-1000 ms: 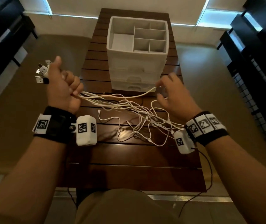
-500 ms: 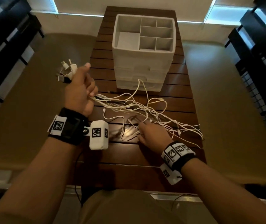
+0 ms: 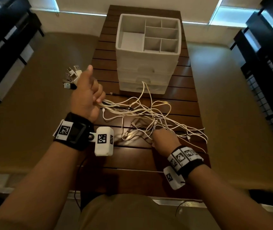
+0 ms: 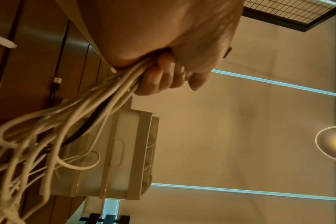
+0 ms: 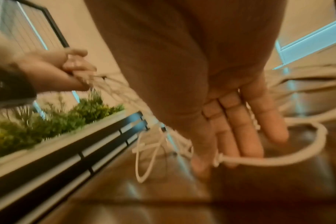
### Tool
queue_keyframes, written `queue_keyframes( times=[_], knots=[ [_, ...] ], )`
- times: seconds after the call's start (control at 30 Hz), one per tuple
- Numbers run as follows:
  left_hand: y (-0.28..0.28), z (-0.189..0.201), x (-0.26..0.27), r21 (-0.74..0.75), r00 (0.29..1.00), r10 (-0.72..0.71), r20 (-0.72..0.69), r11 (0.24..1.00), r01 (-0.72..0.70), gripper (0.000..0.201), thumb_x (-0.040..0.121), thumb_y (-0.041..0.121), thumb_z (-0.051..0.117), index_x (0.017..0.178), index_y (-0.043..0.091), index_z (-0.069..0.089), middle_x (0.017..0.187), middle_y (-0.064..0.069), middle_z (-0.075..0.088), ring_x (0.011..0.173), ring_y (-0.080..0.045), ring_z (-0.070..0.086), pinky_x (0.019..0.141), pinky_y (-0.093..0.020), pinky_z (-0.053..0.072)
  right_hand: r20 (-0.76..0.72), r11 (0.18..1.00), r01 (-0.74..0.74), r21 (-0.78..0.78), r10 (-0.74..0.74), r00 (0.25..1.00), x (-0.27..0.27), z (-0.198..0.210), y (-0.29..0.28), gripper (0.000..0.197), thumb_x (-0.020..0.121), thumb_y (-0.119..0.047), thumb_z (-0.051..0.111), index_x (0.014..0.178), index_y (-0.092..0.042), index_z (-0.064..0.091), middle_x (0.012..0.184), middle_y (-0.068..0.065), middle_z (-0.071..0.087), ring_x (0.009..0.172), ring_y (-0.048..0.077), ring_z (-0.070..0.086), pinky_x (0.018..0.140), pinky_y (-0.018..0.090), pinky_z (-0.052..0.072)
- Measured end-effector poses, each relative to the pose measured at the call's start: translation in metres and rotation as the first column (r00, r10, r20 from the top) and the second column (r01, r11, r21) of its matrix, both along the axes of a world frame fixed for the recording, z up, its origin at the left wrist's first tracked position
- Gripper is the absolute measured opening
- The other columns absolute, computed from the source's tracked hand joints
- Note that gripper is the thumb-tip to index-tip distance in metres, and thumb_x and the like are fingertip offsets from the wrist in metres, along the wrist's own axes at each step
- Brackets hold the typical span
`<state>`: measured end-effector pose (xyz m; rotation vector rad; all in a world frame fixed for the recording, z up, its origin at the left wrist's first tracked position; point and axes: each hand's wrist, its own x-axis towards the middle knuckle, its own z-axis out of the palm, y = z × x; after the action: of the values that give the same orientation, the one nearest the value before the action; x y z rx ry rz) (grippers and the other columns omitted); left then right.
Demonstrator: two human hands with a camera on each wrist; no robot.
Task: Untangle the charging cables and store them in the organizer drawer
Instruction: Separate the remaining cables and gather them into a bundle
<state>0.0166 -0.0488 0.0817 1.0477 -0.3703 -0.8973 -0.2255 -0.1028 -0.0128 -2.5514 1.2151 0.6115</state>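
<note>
While the charging cables (image 3: 142,112) lie spread in a tangle across the slatted tabletop (image 3: 132,171), one end of the bundle is clenched in the left hand (image 3: 86,97), which is raised at about 9 o'clock from the tangle; the fingers (image 4: 163,78) are curled tightly round the cords, and the plug ends (image 3: 72,75) are seen sticking out above the fist. The right hand (image 3: 164,141) is lowered onto the tabletop at about 5 o'clock from the tangle, its fingers (image 5: 246,128) held nearly straight, and a single white cord (image 5: 278,157) is pinched between the thumb and fingertips. The white organizer (image 3: 149,52) is set at 12 o'clock, its drawers closed, and one cable is draped against its lowest drawer front
</note>
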Motion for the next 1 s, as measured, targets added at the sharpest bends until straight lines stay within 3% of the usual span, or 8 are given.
queue_keyframes(
  times=[0.17, 0.27, 0.33, 0.47, 0.6, 0.7, 0.87, 1.0],
  knots=[
    [0.000, 0.001, -0.010, 0.101, 0.999, -0.009, 0.046, 0.995, 0.004, 0.057, 0.106, 0.052, 0.052, 0.061, 0.022, 0.034, 0.048, 0.004, 0.026, 0.040, -0.010, 0.027, 0.044, -0.024, 0.031, 0.318, 0.963, -0.048, 0.266, -0.041, 0.947, 0.001, 0.070, -0.021, 0.003, 0.094, -0.016, 0.071, 0.092, -0.015, 0.071, 0.085, -0.008, 0.068, 0.080, 0.008, 0.065, 0.073, 0.028, 0.049],
    [-0.001, 0.003, -0.023, 0.162, 0.995, -0.035, 0.091, 0.987, 0.020, 0.059, 0.103, 0.059, 0.053, 0.059, 0.023, 0.036, 0.050, 0.003, 0.028, 0.043, -0.013, 0.029, 0.046, -0.026, 0.037, 0.665, 0.929, -0.070, 0.363, -0.206, 0.717, 0.003, 0.113, -0.022, 0.003, 0.092, -0.021, 0.076, 0.093, -0.021, 0.074, 0.086, -0.008, 0.072, 0.079, 0.001, 0.066, 0.073, 0.015, 0.049],
    [-0.002, 0.005, -0.039, 0.127, 0.982, -0.095, 0.161, 0.989, 0.075, 0.053, 0.101, 0.055, 0.060, 0.064, 0.024, 0.039, 0.052, 0.003, 0.031, 0.045, -0.013, 0.030, 0.046, -0.027, 0.035, 0.789, 0.914, -0.082, 0.397, -0.294, 0.539, 0.012, 0.133, -0.017, 0.006, 0.092, -0.020, 0.077, 0.094, -0.016, 0.074, 0.085, -0.002, 0.073, 0.075, 0.005, 0.066, 0.069, 0.018, 0.051],
    [-0.003, 0.011, -0.061, -0.023, 0.950, -0.210, 0.231, 0.975, 0.221, 0.042, 0.087, 0.054, 0.075, 0.078, 0.017, 0.057, 0.066, 0.000, 0.052, 0.058, -0.013, 0.053, 0.055, -0.027, 0.048, 0.852, 0.863, -0.162, 0.478, -0.412, 0.322, 0.035, 0.149, -0.003, 0.005, 0.096, -0.005, 0.070, 0.097, -0.002, 0.066, 0.073, 0.002, 0.069, 0.064, 0.014, 0.064, 0.061, 0.033, 0.054],
    [-0.003, 0.012, -0.054, -0.064, 0.920, -0.301, 0.251, 0.943, 0.326, 0.068, 0.068, 0.079, 0.073, 0.080, 0.015, 0.055, 0.060, 0.003, 0.051, 0.056, -0.014, 0.052, 0.058, -0.030, 0.049, 0.877, 0.866, -0.163, 0.473, -0.444, 0.186, 0.042, 0.153, 0.002, 0.007, 0.097, -0.003, 0.069, 0.102, 0.000, 0.065, 0.082, 0.013, 0.074, 0.071, 0.025, 0.073, 0.065, 0.034, 0.059],
    [0.000, 0.008, -0.056, -0.071, 0.877, -0.331, 0.347, 0.924, 0.377, 0.060, 0.074, 0.066, 0.077, 0.090, 0.009, 0.064, 0.067, 0.001, 0.062, 0.057, -0.010, 0.059, 0.052, -0.022, 0.047, 0.875, 0.864, -0.137, 0.484, -0.476, 0.089, 0.044, 0.158, 0.002, 0.013, 0.095, -0.005, 0.072, 0.101, 0.004, 0.065, 0.081, 0.015, 0.072, 0.065, 0.021, 0.070, 0.060, 0.030, 0.059],
    [0.005, 0.008, -0.060, -0.020, 0.833, -0.354, 0.425, 0.916, 0.400, 0.016, 0.080, 0.033, 0.083, 0.093, 0.030, 0.075, 0.079, 0.000, 0.067, 0.063, -0.012, 0.058, 0.050, -0.024, 0.048, 0.914, 0.914, -0.048, 0.403, -0.398, 0.079, 0.047, 0.162, -0.003, 0.010, 0.091, -0.009, 0.076, 0.098, -0.004, 0.070, 0.088, 0.010, 0.072, 0.079, 0.019, 0.071, 0.074, 0.037, 0.063],
    [0.006, 0.011, -0.062, 0.054, 0.797, -0.377, 0.472, 0.915, 0.400, 0.007, 0.090, 0.024, 0.076, 0.096, 0.025, 0.073, 0.078, 0.006, 0.068, 0.064, -0.010, 0.059, 0.051, -0.023, 0.047, 0.929, 0.938, 0.029, 0.346, -0.347, 0.131, 0.048, 0.160, -0.009, 0.014, 0.088, -0.019, 0.081, 0.095, -0.012, 0.071, 0.095, 0.019, 0.067, 0.088, 0.035, 0.068, 0.078, 0.053, 0.061]
  ],
)
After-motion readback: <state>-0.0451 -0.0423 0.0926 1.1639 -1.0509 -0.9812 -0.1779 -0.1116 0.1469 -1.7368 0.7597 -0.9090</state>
